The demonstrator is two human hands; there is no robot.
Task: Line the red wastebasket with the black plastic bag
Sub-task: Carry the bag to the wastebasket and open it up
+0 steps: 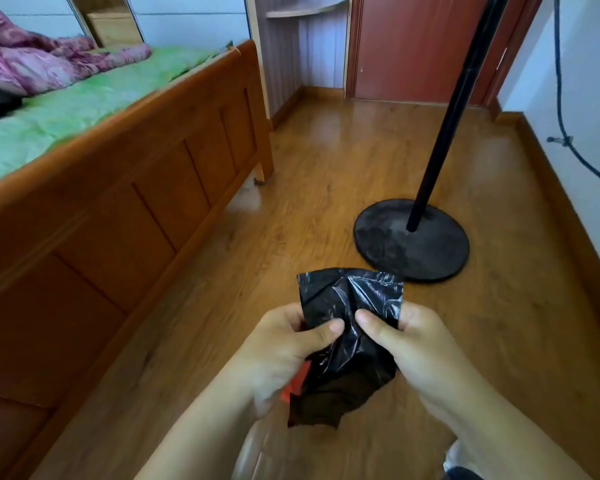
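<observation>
On the left, a wooden bed (pixel 118 209) with a green sheet (pixel 66 109) and a pink blanket (pixel 32 60). On the wood floor (pixel 326 168), a black pole (pixel 454 109) on a round base (pixel 430 251). Far back, a brown door (pixel 413 46). At right, a dark rope (pixel 560 81).

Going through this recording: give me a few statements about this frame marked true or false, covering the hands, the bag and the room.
1. The left hand and the right hand both grip the black plastic bag. True.
2. The bag is spread open over a wastebasket's rim. False: it is bunched up between the hands, and only a red edge shows under the left hand.
3. A black stand with a round base stands on the wooden floor beyond the bag. True.
4. The sheet on the bed is blue. False: it is green.
</observation>
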